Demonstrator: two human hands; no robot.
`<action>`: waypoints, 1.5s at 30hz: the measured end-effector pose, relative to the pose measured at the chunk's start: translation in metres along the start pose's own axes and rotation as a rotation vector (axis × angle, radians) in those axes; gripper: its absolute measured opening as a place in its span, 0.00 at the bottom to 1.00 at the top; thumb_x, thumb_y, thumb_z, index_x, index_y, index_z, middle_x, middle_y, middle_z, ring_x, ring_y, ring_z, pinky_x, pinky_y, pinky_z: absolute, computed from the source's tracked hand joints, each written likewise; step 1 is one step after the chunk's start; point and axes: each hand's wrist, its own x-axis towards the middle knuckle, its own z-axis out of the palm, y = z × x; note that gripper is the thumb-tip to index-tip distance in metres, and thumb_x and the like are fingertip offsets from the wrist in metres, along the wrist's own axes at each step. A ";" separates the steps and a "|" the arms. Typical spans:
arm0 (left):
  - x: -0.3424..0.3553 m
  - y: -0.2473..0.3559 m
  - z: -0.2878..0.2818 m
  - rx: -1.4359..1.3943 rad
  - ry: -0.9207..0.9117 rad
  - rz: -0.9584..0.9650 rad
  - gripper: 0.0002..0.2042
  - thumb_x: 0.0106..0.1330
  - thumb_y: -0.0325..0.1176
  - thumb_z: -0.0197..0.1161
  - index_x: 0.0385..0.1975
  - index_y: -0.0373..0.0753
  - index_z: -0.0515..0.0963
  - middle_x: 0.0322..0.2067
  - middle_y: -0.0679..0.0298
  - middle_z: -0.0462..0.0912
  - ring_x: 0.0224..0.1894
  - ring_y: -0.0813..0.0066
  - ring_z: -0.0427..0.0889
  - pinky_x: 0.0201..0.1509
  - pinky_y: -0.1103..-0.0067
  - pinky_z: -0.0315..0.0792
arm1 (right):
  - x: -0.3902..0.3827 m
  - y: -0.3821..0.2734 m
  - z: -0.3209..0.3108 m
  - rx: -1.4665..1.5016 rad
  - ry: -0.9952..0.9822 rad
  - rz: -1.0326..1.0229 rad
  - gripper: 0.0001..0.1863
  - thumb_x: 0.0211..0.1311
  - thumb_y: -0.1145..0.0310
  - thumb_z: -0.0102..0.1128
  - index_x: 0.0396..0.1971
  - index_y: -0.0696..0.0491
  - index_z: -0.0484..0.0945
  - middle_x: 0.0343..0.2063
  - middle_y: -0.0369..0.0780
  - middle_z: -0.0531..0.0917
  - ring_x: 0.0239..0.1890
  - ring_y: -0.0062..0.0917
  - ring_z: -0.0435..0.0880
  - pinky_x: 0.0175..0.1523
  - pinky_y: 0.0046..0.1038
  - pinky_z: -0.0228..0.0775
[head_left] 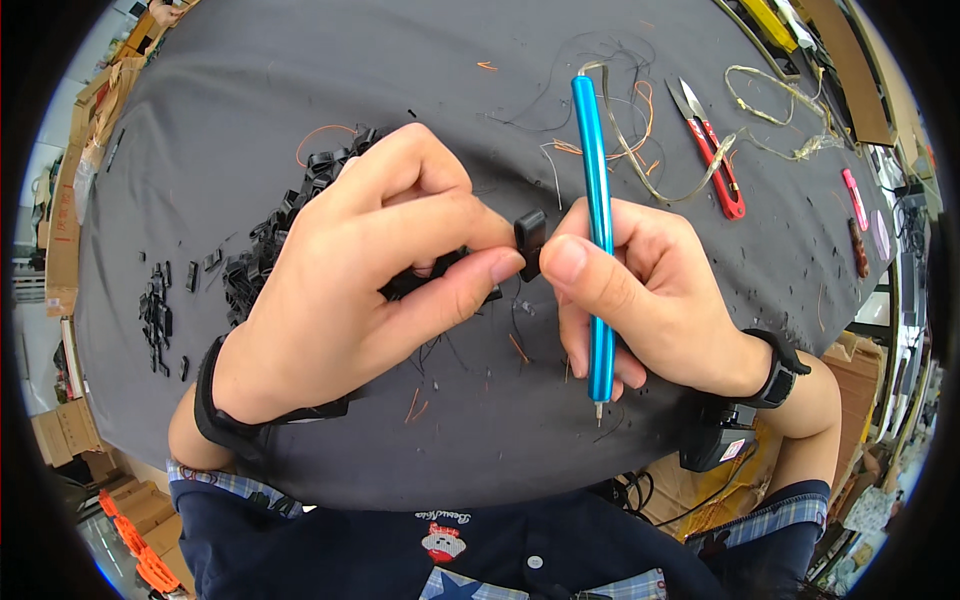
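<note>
A small folded black loop (pixel 530 230), perhaps webbing or elastic, stands between my two hands. My left hand (pixel 370 250) pinches it between thumb and forefinger. In my right hand (pixel 650 290) lies a shiny blue pen-shaped tool (pixel 597 220), its fine metal tip pointing toward me and a clear cord leaving its far end. The right thumb and fingertips also come right up against the loop's edge; whether they grip it I cannot tell. Behind and under my left hand spreads a heap of similar black loops (pixel 265 250), partly hidden by it.
Red-handled thread snips (pixel 715 160) lie open at the far right, near the looping cord (pixel 650 185). A pink marker (pixel 854 198) rests by the right edge. More small black pieces (pixel 155 310) lie on the left. Thread scraps dot the dark cloth (pixel 350 455).
</note>
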 end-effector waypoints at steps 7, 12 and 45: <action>0.000 -0.005 -0.001 -0.160 0.004 0.011 0.03 0.54 0.23 0.57 0.23 0.33 0.71 0.27 0.64 0.66 0.28 0.77 0.64 0.33 0.83 0.59 | -0.001 0.000 0.000 0.004 0.038 -0.016 0.12 0.63 0.62 0.50 0.36 0.57 0.67 0.11 0.37 0.75 0.06 0.12 0.68 0.09 0.11 0.53; 0.000 -0.003 -0.001 -0.155 -0.043 -0.010 0.02 0.54 0.24 0.58 0.23 0.33 0.72 0.27 0.65 0.67 0.26 0.79 0.64 0.30 0.84 0.58 | 0.000 -0.001 -0.001 -0.035 0.048 -0.037 0.14 0.61 0.64 0.54 0.40 0.57 0.67 0.15 0.33 0.75 0.11 0.12 0.73 0.10 0.10 0.54; 0.000 -0.006 0.012 0.306 -0.057 0.039 0.10 0.36 0.26 0.67 0.22 0.43 0.79 0.23 0.71 0.63 0.28 0.77 0.66 0.40 0.79 0.54 | 0.012 0.009 0.005 -0.088 0.404 -0.254 0.13 0.63 0.60 0.41 0.41 0.53 0.60 0.19 0.43 0.75 0.09 0.17 0.67 0.15 0.15 0.61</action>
